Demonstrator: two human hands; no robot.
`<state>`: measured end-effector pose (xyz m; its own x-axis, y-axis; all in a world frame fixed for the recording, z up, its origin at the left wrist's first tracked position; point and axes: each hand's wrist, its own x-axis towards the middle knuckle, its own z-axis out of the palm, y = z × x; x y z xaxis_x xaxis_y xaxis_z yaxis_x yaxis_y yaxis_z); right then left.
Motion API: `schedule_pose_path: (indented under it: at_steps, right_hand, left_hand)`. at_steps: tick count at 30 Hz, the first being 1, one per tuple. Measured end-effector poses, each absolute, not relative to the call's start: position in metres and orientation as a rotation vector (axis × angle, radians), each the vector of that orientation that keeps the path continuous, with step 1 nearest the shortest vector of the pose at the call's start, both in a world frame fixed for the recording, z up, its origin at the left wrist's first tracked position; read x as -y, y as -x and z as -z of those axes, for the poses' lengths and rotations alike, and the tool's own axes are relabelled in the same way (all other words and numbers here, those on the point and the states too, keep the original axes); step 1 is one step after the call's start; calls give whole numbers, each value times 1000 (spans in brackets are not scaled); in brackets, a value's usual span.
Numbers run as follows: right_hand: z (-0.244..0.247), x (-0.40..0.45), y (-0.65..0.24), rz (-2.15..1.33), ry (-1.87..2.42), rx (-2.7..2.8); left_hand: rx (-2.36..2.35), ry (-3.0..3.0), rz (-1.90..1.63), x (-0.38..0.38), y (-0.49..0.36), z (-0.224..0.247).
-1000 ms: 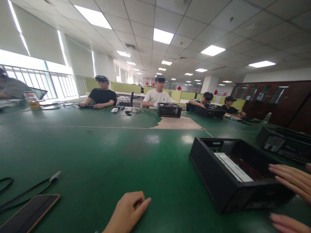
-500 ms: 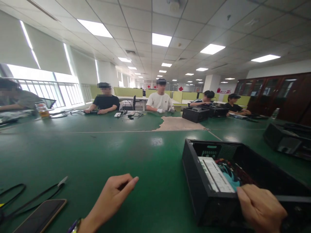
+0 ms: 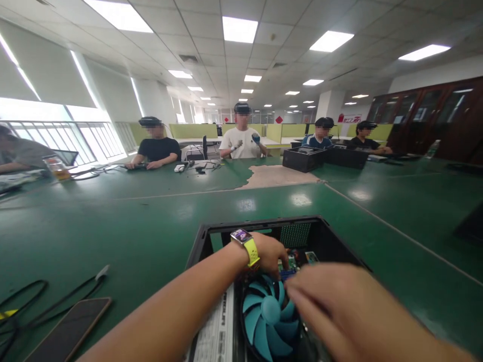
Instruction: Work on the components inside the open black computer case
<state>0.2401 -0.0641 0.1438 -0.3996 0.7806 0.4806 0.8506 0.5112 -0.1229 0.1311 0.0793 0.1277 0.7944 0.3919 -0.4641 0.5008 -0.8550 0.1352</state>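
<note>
Black computer case (image 3: 334,244) lies open on the green table (image 3: 151,231), at the wearer's twelve o'clock; its near end is cut off by the bottom of the view, and the right forearm (image 3: 411,322) hides much of its right wall. The left hand (image 3: 266,251) reaches inside at twelve o'clock from the teal fan (image 3: 269,310), fingers bent toward the circuit board (image 3: 292,261); their tips are partly hidden, so I cannot tell whether they pinch anything. The right hand (image 3: 335,296), blurred, sits at two o'clock from the fan's hub, fingers drawn together; whether they grasp something cannot be told. The white-labelled box (image 3: 217,327) at the fan's nine o'clock is half covered. From the case's far rim, tabletop stretches at twelve o'clock to the pale patch (image 3: 281,177). Leftward, at nine, the phone (image 3: 70,332) lies well apart, its near end cropped. At two, a dark object (image 3: 471,223), too cropped to identify, meets the frame's edge.
</note>
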Motion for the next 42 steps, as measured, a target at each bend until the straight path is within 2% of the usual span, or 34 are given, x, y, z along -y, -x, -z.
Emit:
schedule_pose_path:
  at_steps: [3, 8, 10, 13, 15, 19, 22, 30, 34, 39, 42]
  right_hand:
    - [-158, -22, -269, -20, 1723, 2706]
    - [-122, -91, -264, -68, 1963, 2849]
    - [-103, -89, -255, 5, 1921, 2815]
    - [-84, -81, -247, 19, 1857, 2805]
    - [-75, -80, -245, -14, 1846, 2810]
    - [-64, -85, -243, 52, 1873, 2736]
    - [-59, -85, -239, 110, 1909, 2679]
    - [-42, -79, -242, 183, 1896, 2651]
    - [-37, -84, -244, 204, 1856, 2688]
    - [-49, -74, -240, 264, 1650, 2831]
    - [-65, -60, -245, 293, 1552, 2889]
  left_hand:
    - [-631, -2618, 851, -86, -126, -108]
    - [-567, -2652, 641, -98, -115, -122]
    - [-569, -2469, 704, -99, -116, -123]
    - [-651, -2204, 993, -94, -124, -114]
    - [-727, -2239, 1077, -93, -127, -109]
    - [-774, -2652, 934, -93, -121, -111]
    - [-816, -2718, 975, -92, -117, -113]
    - [-741, -2525, 1079, -91, -128, -90]
    - [-703, -2356, 933, -91, -127, -86]
    - [-704, -2130, 793, -94, -121, -96]
    - [-707, -1935, 925, -95, -122, -89]
